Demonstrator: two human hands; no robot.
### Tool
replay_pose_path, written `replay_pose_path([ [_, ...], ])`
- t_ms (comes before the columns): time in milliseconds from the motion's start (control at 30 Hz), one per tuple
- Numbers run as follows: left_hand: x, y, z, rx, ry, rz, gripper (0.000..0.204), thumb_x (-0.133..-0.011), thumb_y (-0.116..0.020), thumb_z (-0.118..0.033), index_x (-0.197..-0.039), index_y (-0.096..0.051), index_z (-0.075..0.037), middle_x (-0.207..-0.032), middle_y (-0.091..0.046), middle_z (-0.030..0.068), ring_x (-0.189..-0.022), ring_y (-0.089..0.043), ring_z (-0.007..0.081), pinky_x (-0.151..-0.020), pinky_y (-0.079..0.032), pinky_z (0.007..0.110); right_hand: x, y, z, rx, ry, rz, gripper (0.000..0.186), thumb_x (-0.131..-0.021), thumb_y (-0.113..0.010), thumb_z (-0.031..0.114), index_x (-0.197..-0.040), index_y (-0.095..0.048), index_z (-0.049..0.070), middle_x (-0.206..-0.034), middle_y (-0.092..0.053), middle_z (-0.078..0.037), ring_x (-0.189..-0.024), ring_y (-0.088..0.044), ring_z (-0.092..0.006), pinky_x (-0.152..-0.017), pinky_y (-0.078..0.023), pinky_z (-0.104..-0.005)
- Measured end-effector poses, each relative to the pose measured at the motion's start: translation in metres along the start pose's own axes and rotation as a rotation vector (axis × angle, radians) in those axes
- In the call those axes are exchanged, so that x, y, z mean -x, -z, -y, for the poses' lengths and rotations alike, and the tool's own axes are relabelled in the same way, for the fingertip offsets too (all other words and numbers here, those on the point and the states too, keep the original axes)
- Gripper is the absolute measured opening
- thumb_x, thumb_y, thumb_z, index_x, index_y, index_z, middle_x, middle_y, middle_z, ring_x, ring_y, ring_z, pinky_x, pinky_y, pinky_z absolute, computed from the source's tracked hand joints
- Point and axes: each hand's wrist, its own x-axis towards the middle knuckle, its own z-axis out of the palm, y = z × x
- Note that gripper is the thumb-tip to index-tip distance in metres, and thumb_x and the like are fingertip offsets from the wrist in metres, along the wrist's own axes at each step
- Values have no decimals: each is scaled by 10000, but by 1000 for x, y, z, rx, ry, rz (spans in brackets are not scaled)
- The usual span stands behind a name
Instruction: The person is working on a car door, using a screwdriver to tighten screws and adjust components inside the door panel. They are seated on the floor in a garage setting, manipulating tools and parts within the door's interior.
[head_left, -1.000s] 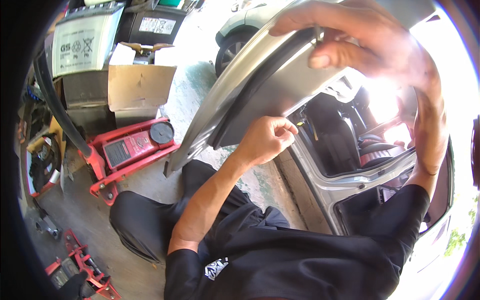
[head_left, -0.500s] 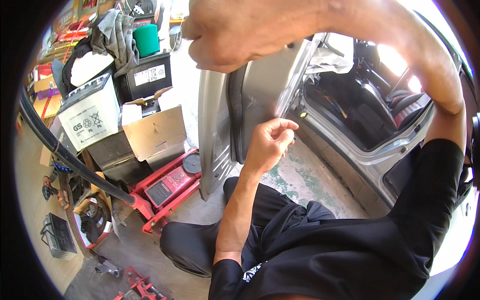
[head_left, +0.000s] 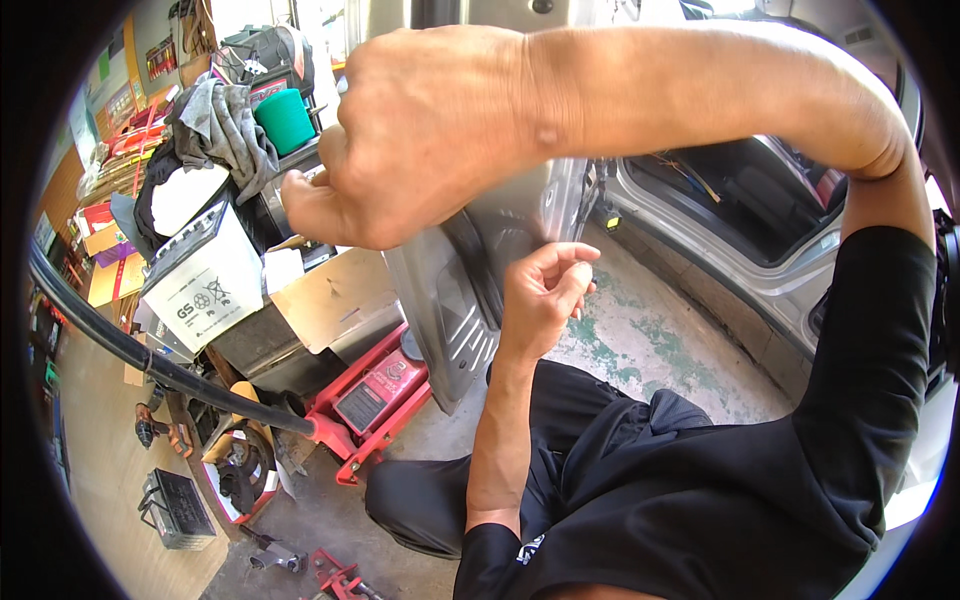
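My right hand [head_left: 425,140] is raised in front of the open silver car door [head_left: 445,310], its back toward me and its fingers curled. Whatever its fingers close on, if anything, is hidden behind the hand. My right forearm stretches across the upper picture and covers part of the door and the car opening. Lower down, my left hand [head_left: 545,300] is beside the door's inner edge, above my lap. Its thumb and forefinger are bent together in a pinch; anything between them is too small to make out.
Left of the door lie a red floor jack [head_left: 380,395] with a long black handle [head_left: 180,378], an open cardboard box [head_left: 335,300] and a white car battery [head_left: 205,285]. A dark battery [head_left: 178,510] and red tools [head_left: 335,575] are on the floor. The car's door sill [head_left: 700,250] is at right.
My right hand has come lower and farther left in the picture, showing more of its back. My left hand has hardly moved. The view has shifted, with the door's upper part now behind my arm.
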Motion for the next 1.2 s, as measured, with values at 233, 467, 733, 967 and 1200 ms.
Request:
replay_pose_path([
  [233, -3, 2, 7, 4, 13, 58, 165, -943, -644, -31, -1076, -726, 22, -769, -685, 29, -629, -613, 58, -541, -479, 206, 22, 25, -6, -140, -63, -20, 209, -814, -645, 186, -945, -557, 49, -493, -520, -15, -439, -608, -191, -375, -467, -346],
  [467, -3, 9, 3, -5, 9, 46, 179, -942, -641, -17, -1096, -721, 24, -770, -677, 31, -616, -584, 51, -555, -478, 202, 100, 101, -32, -363, -376, 231, 232, -856, -590, 182, -1011, -535, 18, -490, -500, -6, -417, -570, -169, -365, -448, -322],
  [733, -1, 4, 4, -3, 5, 64, 182, -943, -641, -16, -1100, -718, 31, -778, -677, 37, -630, -591, 57, -558, -483, 207, 176, 137, -13, -392, -800, 406, 266, -905, -528, 176, -1087, -510, -18, -487, -477, 4, -393, -526, -144, -355, -427, -295],
  [967, -4, -4, 8, 20, 35, 106, 182, -944, -638, -13, -1102, -717, 36, -779, -679, 36, -629, -594, 60, -555, -482, 211, 181, 149, 0, -436, -915, 339, 302, -948, -473, 172, -1153, -488, -49, -484, -458, 13, -371, -488, -123, -345, -408, -272],
  [1200, 9, 26, -6, -69, -1, 23, 193, -962, -648, -29, -1129, -704, 49, -831, -687, 50, -679, -626, 83, -600, -518, 223, 83, 89, -18, -675, -705, -46, 341, -991, -418, 168, -1220, -466, -80, -482, -438, 22, -350, -450, -101, -336, -389, -248],
])
